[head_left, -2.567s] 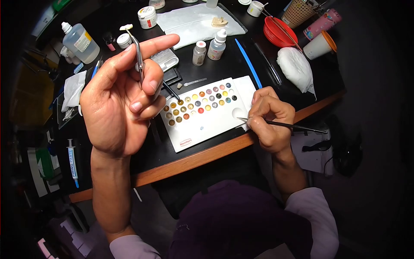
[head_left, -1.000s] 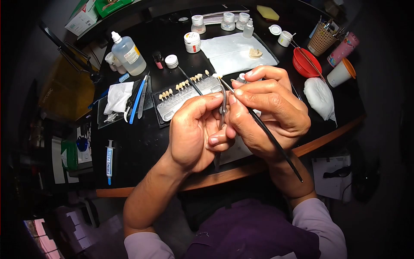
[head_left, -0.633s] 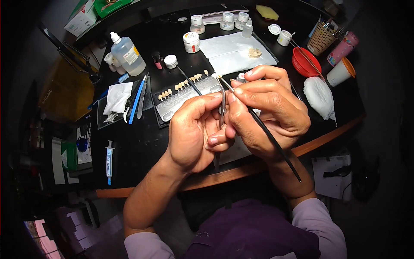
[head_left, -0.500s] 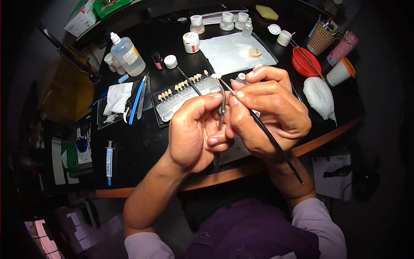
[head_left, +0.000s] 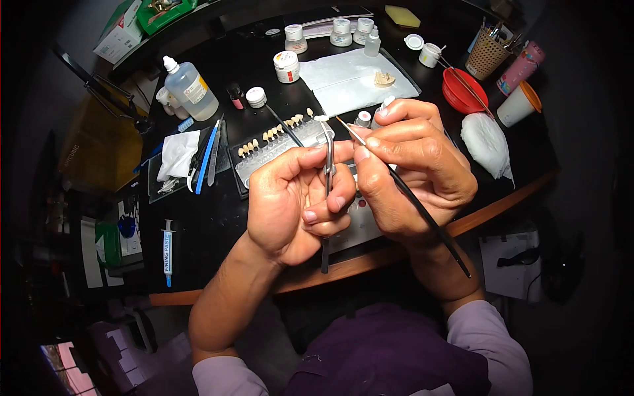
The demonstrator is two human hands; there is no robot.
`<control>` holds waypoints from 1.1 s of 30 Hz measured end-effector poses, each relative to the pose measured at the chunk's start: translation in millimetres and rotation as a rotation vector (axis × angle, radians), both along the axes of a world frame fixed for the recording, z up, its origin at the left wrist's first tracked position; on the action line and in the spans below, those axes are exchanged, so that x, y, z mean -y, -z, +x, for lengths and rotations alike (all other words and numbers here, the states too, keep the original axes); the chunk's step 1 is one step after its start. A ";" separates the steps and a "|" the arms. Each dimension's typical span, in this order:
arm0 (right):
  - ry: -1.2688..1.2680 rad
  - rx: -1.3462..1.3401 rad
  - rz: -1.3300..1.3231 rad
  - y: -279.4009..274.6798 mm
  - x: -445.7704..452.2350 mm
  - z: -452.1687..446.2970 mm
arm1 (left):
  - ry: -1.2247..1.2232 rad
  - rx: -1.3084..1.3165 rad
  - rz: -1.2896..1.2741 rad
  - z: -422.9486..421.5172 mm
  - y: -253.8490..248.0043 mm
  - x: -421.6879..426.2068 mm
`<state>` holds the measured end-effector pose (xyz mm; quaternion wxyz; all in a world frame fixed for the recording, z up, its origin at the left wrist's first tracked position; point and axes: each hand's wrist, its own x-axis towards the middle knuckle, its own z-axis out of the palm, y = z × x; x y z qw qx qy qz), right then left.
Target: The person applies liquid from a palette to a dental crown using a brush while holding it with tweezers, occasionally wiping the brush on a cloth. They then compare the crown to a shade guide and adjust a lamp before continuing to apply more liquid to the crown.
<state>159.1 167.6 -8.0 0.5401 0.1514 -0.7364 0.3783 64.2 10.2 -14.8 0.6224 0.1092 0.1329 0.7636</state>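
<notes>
My left hand (head_left: 281, 204) is closed around bent metal tweezers (head_left: 329, 155), which stand nearly upright. At their tip sits a small white piece (head_left: 321, 118) that looks like a dental crown. My right hand (head_left: 422, 168) pinches a fine paintbrush (head_left: 426, 214) with a dark handle. The brush tip is a little right of the white piece, apart from it. Behind my left hand lies a tooth shade guide (head_left: 254, 170) with a row of tooth-shaped tabs. A second brush (head_left: 284, 124) rests across the guide.
A white sheet (head_left: 330, 86) bears a dental model (head_left: 384, 80). Around it stand several jars, including one with a red-marked label (head_left: 286, 67). At right are a red bowl (head_left: 462, 92), a cup (head_left: 518, 109) and a white pad (head_left: 485, 145). A clear bottle (head_left: 191, 89) and paste syringe (head_left: 168, 254) stay left.
The brush tip has come away from the white piece, leaving a gap. My left hand has shifted slightly left with the tweezers, which now stand straighter. The whole view has moved a little.
</notes>
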 end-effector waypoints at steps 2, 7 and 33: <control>-0.013 0.030 -0.098 0.7 -0.6 5.2 | -0.004 -0.020 0.006 -0.6 -0.6 0.4; -0.031 0.026 -0.268 2.7 -20.0 34.9 | -0.031 -0.090 0.015 -2.7 -1.5 0.5; 0.252 0.528 -0.256 60.0 -39.9 109.3 | -0.111 -0.209 0.025 -4.4 -3.3 -2.0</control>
